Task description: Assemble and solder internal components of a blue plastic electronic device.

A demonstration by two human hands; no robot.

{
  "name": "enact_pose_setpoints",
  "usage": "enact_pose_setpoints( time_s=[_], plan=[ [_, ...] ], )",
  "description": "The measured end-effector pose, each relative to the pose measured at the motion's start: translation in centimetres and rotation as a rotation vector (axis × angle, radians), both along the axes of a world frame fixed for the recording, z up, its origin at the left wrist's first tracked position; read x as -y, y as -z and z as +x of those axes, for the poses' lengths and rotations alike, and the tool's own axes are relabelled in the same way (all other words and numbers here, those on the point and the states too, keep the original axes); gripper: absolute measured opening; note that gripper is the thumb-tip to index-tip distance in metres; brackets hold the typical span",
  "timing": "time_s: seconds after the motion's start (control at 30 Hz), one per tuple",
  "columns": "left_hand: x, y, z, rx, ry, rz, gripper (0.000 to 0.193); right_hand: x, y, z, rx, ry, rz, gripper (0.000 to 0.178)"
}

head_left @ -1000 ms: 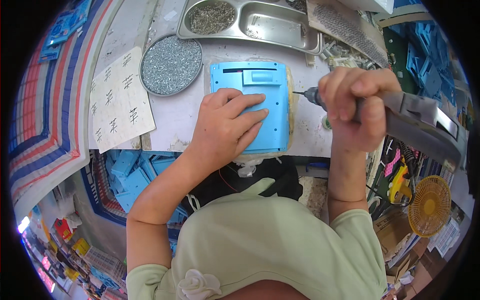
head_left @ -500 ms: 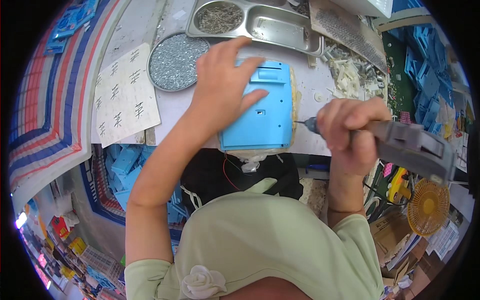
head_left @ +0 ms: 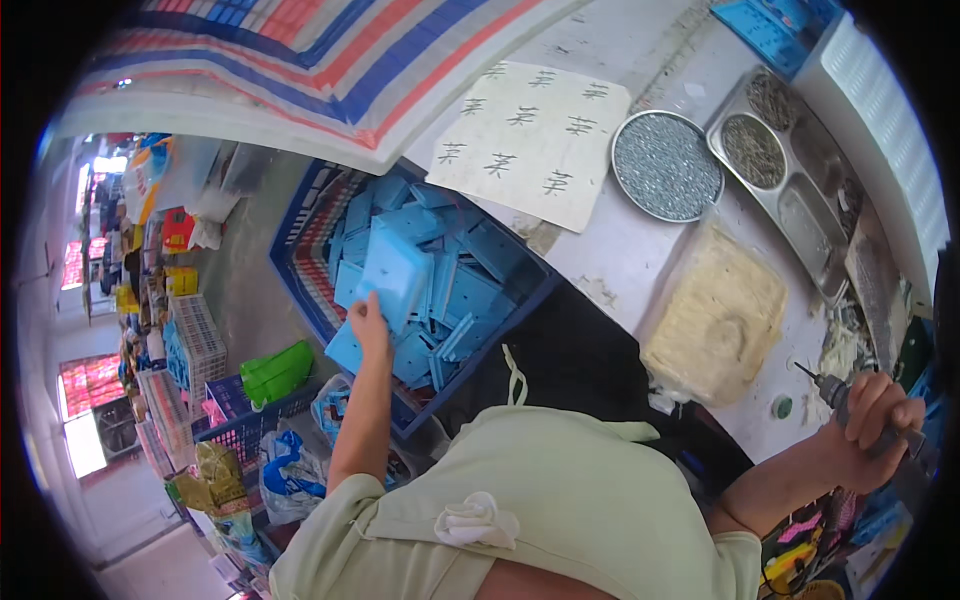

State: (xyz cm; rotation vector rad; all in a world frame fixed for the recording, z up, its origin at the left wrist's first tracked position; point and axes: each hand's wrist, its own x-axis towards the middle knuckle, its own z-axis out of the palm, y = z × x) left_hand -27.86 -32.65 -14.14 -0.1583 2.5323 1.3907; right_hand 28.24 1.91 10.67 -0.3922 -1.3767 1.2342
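- Shifted since half a second ago are the left hand (head_left: pixel 368 322), now seen over the crate (head_left: pixel 543 290) instead of at the wrapped block (head_left: pixel 718 315), and the whole view, turned leftward; the block's top is now uncovered.
- White table (head_left: pixel 630 255): its near edge is set beside the crate.
- Crate: it is filled with blue plastic parts, heaped at varied angles.
- Steel tray (head_left: pixel 803 215): it is placed along the table's far right side, small metal pieces being held in some compartments.
- Paper sheet (head_left: pixel 520 140): it is laid flat between crate and round dish, dark handwriting being spread across it.
- Wrapped block: it is rested on the table, yellowish under clear plastic.
- Blue plate (head_left: pixel 396 272): it is grasped at its lower edge by the left hand, tilted above the heap; contact with the heap cannot be told.
- Round dish (head_left: pixel 613 160): it is filled with silvery screws (head_left: pixel 668 166).
- Power screwdriver (head_left: pixel 832 386): it is clenched in the right hand (head_left: pixel 878 412), its bit kept apart from the block.
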Motion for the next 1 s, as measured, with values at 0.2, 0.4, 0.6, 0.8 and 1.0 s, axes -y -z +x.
enact_pose_setpoints(
  time_s=[0.2,0.4,0.6,0.8,1.0],
  plan=[
    [-1.1,0.8,-1.2,-0.329,0.306,-0.362,0.051,-2.2,-0.1,-3.3,0.030,0.036,-0.049,0.034],
    [-29.0,-17.8,8.3,-1.085,1.152,0.309,0.010,-1.5,0.1,-1.6,0.227,0.345,-0.125,0.066],
    [-58.9,-16.0,-3.9,-1.082,0.805,-0.261,0.064,-1.0,-0.9,0.4,0.307,0.513,-0.182,0.080],
    [-71.0,-13.2,-7.2,-0.930,0.627,-0.616,0.086,0.0,-0.9,3.4,0.310,0.539,-0.202,0.070],
    [-71.3,-15.0,-13.1,-1.182,0.820,-0.651,0.030,-0.4,-0.7,4.8,0.293,0.463,-0.147,0.066]
  ],
)
